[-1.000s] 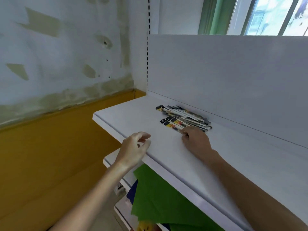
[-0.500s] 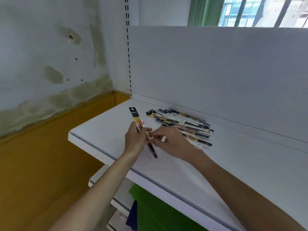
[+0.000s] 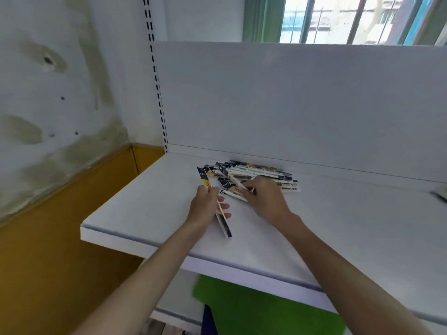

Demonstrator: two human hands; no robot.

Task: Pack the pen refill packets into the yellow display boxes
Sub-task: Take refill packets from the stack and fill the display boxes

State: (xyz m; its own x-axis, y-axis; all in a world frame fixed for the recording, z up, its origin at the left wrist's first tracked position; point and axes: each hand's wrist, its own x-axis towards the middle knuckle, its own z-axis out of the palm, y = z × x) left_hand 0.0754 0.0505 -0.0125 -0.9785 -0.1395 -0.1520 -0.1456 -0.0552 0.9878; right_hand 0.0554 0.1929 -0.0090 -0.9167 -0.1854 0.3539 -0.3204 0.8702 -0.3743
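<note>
right hand [image 3: 266,201] back on pile [image 3: 261,174], lifting another packet [image 3: 238,183]

Both bare forearms reach forward; the left hand [image 3: 205,205] is curled in a closed grip, the right hand [image 3: 264,198] pinches, palm down.

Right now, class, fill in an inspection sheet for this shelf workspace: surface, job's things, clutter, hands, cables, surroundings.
Surface: white shelf, mostly bare.
Job's things: packets piled by the back panel; no yellow boxes seen.
Clutter: small dark object at the far right edge, unclear.
Hands: left hand holds a packet in its grip; right hand picks at the pile.
Cables: nothing seen.
Surroundings: patchy wall, window, green sheet on the shelf below.
</note>
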